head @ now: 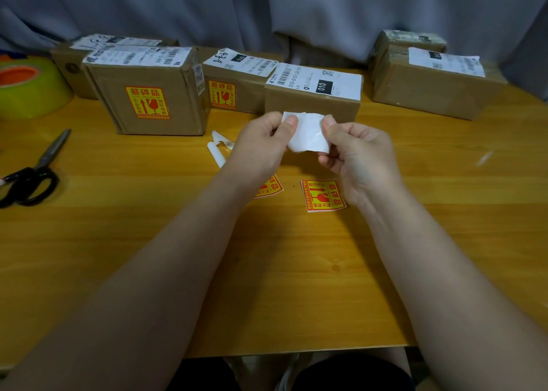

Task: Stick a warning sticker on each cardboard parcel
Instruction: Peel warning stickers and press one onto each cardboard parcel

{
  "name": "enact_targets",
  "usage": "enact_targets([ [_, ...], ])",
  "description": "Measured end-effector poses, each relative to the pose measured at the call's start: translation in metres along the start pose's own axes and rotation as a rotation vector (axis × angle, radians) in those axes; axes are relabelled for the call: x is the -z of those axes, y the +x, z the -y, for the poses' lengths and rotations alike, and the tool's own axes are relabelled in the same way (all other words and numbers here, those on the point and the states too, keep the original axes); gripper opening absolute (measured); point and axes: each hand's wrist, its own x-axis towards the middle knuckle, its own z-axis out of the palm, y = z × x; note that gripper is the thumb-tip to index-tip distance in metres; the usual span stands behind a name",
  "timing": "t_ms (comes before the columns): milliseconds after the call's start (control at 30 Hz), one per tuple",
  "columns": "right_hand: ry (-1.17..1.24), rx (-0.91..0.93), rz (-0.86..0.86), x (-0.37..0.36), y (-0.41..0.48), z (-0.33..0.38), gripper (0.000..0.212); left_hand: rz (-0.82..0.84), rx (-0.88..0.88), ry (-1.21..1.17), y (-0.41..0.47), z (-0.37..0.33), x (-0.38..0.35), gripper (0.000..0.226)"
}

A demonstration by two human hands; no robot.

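My left hand and my right hand both pinch one sticker, its white backing side toward me, just in front of a plain cardboard parcel. Two parcels to the left, the big one and a smaller one, carry yellow-and-red warning stickers on their front faces. Two loose warning stickers lie on the table: one under my right wrist, another partly hidden by my left forearm. At the right stand two parcels with no warning sticker showing.
Black-handled scissors lie at the left of the wooden table. A yellow-green tape roll sits at the far left. Curled white backing strips lie by my left hand. Another parcel stands behind the big one. A grey curtain hangs behind.
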Motion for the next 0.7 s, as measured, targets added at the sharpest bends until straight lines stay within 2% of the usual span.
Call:
enact_targets([
  [367, 0.000, -0.012, -0.040, 0.0038, 0.0013, 0.0026, 0.026, -0.043, 0.014, 0.051, 0.0019, 0.0019, 0.0047, 0.042],
  [700, -0.023, -0.014, -0.044, 0.0062, 0.0008, 0.0062, 0.024, -0.033, 0.033, 0.039, 0.0041, 0.0066, 0.0051, 0.032],
])
